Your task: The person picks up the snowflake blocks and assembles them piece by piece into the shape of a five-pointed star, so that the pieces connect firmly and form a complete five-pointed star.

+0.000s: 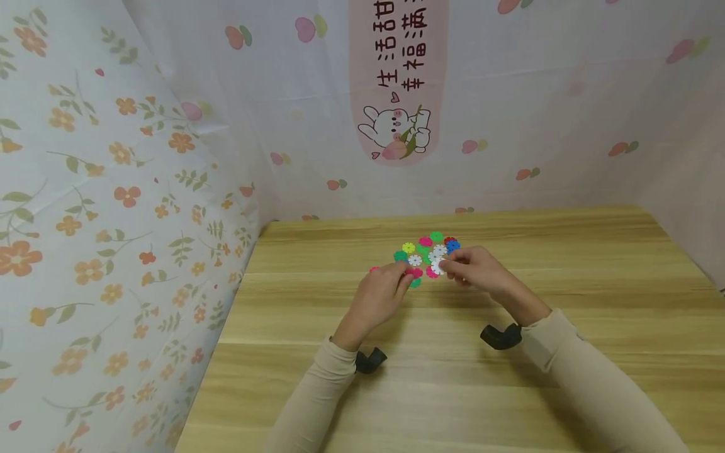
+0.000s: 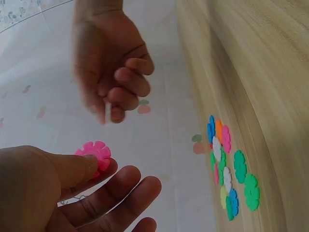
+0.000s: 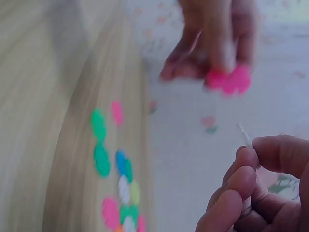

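Observation:
My left hand (image 1: 376, 299) pinches a pink notched flower-shaped disc (image 2: 96, 153) between thumb and forefinger, its other fingers loosely bent. Across from it, my right hand (image 1: 480, 272) pinches a white disc (image 3: 245, 135) between thumb and forefinger; the right wrist view shows it thin and edge-on. Both discs are held above the wooden table (image 1: 419, 402), apart from each other. Beneath and beyond the hands lies a loose group of similar discs, among them a yellow disc (image 1: 409, 248), a green disc (image 1: 436, 236) and a blue disc (image 1: 453, 246). The hands partly hide the group.
A white curtain (image 1: 510, 107) with fruit prints and a rabbit drawing hangs behind the table's far edge. A flower-patterned cloth (image 1: 113, 220) lines the left side. Dark curved pieces (image 1: 370, 360) stick out at both wrists.

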Motion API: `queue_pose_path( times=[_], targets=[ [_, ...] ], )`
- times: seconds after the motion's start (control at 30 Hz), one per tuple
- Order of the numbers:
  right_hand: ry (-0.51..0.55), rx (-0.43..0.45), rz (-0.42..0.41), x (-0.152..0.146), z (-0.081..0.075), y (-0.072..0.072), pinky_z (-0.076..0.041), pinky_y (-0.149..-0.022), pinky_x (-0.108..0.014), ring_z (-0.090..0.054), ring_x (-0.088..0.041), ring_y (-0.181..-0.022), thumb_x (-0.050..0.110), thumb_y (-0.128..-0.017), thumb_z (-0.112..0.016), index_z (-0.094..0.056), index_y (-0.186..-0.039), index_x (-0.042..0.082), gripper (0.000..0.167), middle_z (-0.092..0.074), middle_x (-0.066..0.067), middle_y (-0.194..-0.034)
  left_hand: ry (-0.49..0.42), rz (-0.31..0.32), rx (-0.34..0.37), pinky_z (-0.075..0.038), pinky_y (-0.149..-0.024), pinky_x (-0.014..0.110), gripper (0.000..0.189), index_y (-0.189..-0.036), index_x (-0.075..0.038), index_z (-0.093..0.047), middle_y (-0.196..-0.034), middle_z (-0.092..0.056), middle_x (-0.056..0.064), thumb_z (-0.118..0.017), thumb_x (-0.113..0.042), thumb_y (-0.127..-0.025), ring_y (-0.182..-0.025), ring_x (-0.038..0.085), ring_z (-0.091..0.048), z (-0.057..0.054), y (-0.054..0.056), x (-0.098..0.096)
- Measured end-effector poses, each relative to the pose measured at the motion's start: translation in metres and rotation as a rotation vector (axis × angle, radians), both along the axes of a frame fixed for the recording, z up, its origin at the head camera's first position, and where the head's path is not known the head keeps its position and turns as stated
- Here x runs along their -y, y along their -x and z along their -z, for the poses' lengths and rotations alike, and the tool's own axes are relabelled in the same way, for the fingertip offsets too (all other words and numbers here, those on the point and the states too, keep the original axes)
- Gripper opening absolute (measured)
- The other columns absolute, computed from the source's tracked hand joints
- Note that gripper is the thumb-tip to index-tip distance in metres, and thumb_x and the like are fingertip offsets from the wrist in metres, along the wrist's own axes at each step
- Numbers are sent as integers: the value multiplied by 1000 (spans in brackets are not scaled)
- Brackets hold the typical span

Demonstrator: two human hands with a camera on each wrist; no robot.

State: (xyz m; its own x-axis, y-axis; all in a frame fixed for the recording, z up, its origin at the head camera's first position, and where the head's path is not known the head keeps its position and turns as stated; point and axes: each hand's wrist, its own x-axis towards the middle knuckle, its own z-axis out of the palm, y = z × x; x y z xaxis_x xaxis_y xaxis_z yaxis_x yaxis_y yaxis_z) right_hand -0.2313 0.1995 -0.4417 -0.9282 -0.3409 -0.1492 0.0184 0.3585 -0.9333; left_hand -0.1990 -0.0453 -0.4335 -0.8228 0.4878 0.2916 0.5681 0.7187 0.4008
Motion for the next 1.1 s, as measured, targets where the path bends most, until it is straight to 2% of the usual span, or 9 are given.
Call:
queue_pose_path(
  times=[0.13,0.3,0.53,0.87,1.1],
  targets=[
    [59,5,-49,8,-10,-8,-45,-57,-29,-46,-15,-60,25,-99,-64,-62,-88,0,27,-54,-10,-75,-7,11,-15,-40,-56,21,14,-103,-11,-64,-74,-52,-5,-56,-22,-104,-64,9,-48,1,-1,-1],
    [61,-9,-79,13,-17,-14,-46,-58,-30,-47,-15,-61,23,-100,-63,-60,-86,-1,28,-53,-7,-72,-21,23,-33,-40,-56,19,16,-106,-10,-65,-78,-55,-5,-55,-23,-104,-65,9,-48,1,-2,-2],
    [50,-9,-106,12,-18,-16,-48,-60,-34,-48,-17,-62,24,-100,-62,-59,-87,-5,32,-52,-8,-72,-55,44,-72,-41,-58,20,16,-105,-10,-66,-82,-59,-5,-55,-22,-104,-66,9,-49,0,-2,-2],
    [66,7,-116,10,-18,-18,-47,-60,-32,-48,-18,-63,26,-100,-63,-58,-85,-3,33,-51,-8,-72,-89,61,-113,-41,-59,22,10,-100,-11,-65,-77,-56,-5,-59,-19,-102,-66,10,-49,1,-3,-2],
    [90,21,-131,11,-17,-18,-46,-62,-33,-47,-18,-64,25,-100,-63,-58,-87,-4,32,-51,-8,-73,-81,81,-126,-41,-59,22,12,-101,-10,-65,-78,-57,-4,-59,-20,-102,-66,10,-50,0,-3,-2]
  ],
)
